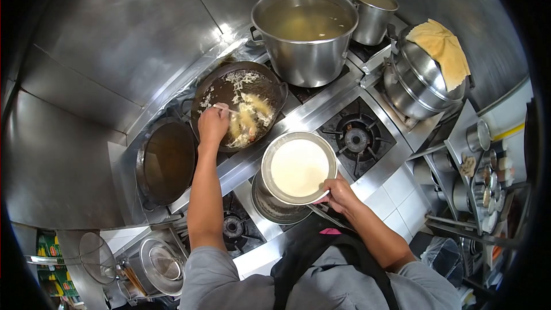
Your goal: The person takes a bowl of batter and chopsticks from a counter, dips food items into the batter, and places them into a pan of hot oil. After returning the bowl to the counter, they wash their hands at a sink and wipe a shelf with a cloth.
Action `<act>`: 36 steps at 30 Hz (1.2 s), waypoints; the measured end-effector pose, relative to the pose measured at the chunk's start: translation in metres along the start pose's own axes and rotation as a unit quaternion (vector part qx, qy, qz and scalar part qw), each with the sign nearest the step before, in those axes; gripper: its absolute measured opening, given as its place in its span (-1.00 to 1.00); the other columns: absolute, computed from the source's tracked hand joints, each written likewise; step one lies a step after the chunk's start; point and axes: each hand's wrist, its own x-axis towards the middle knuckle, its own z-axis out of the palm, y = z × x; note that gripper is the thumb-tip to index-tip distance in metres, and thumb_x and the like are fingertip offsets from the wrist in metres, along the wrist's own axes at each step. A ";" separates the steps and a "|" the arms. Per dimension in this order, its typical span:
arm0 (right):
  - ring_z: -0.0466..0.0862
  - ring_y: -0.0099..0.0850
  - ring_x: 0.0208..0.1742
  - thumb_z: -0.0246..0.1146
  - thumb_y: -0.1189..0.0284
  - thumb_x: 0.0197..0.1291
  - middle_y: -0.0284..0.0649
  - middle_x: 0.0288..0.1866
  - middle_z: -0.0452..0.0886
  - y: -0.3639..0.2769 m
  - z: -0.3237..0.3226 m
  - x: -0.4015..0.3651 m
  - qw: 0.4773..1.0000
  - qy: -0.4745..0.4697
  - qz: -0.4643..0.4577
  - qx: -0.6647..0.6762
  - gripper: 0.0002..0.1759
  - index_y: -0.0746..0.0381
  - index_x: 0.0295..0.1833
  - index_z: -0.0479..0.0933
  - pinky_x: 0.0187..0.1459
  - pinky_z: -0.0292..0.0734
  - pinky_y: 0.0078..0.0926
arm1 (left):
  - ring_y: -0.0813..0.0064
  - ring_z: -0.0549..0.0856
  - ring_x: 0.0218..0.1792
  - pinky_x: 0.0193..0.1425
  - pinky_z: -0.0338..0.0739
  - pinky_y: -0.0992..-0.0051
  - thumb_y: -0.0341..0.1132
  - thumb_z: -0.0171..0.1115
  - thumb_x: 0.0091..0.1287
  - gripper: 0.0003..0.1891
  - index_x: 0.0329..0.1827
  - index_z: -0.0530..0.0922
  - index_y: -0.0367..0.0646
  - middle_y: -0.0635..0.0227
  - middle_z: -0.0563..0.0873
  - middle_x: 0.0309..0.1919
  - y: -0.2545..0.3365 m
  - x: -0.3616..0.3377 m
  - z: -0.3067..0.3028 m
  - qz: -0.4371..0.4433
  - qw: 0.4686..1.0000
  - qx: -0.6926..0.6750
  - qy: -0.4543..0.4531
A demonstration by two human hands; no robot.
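Note:
My left hand (213,123) is closed over a wide dark wok (274,89) of oil. Its fingers pinch a thin, pale, stick-like utensil (225,108), whose exact kind I cannot make out. Pieces of battered food (252,115) and loose batter bits (244,80) lie in the oil near the fingers. My right hand (342,194) grips the rim of a round metal bowl (330,163) at its lower right. Creamy pale batter (299,167) fills much of the bowl, held just to the right of the wok. A metal pot (275,209) is partly hidden beneath it.
A large stockpot (307,60) and a smaller pot (373,20) stand at the back. To the right are a burner (356,139) and a lidded steamer (422,80) with a yellow cloth (441,49). A second wok (167,163) sits left; strainers (162,264) are lower left.

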 end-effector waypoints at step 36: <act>0.72 -0.14 -0.16 0.01 0.71 -0.05 0.07 0.15 0.49 -0.006 0.006 -0.003 1.000 -0.007 0.002 -0.009 -0.04 0.24 0.60 0.04 -0.42 0.84 -0.31 | -0.05 0.75 -0.18 -0.08 0.61 0.07 -0.20 0.27 0.39 -0.80 -0.11 0.77 -0.07 0.04 0.79 -0.29 -0.021 -0.004 0.004 0.017 0.999 0.026 0.021</act>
